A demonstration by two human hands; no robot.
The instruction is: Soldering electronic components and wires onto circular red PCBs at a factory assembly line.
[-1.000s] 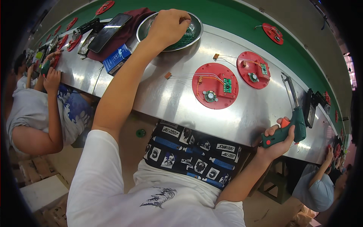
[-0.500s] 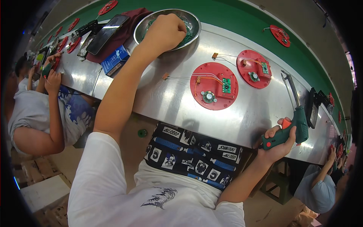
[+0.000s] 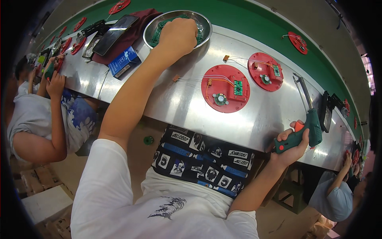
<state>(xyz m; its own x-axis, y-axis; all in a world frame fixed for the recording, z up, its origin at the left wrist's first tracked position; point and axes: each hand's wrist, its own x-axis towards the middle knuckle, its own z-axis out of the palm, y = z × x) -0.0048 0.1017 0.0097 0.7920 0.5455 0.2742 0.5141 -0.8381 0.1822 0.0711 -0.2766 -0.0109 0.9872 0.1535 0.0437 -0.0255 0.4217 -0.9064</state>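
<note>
My left hand (image 3: 180, 36) is curled down into a round metal bowl (image 3: 205, 24) of small green pieces (image 3: 160, 32). Its fingertips are hidden behind the knuckles, so whatever they grip does not show. Out to the right, my right hand (image 3: 293, 150) is wrapped around a dark green soldering gun (image 3: 314, 128) with an orange-red trigger, its long metal tip pointing away from me over the table. Between the hands lie two red discs, a nearer disc (image 3: 217, 83) and a farther disc (image 3: 255, 72). Each carries a green circuit board, a small round part and thin wires ending in a brown connector.
Left of the bowl are a blue box (image 3: 124, 61), a phone (image 3: 115, 35) and a dark red cloth (image 3: 145, 18). A black stand (image 3: 327, 111) is beside the soldering gun. Another red disc (image 3: 297, 43) rests on the green strip (image 3: 246, 24). Other people work at both sides.
My left hand has shifted a little to the right within the bowl, uncovering more green pieces at its left. My right hand still holds the soldering gun, nearly unmoved.
</note>
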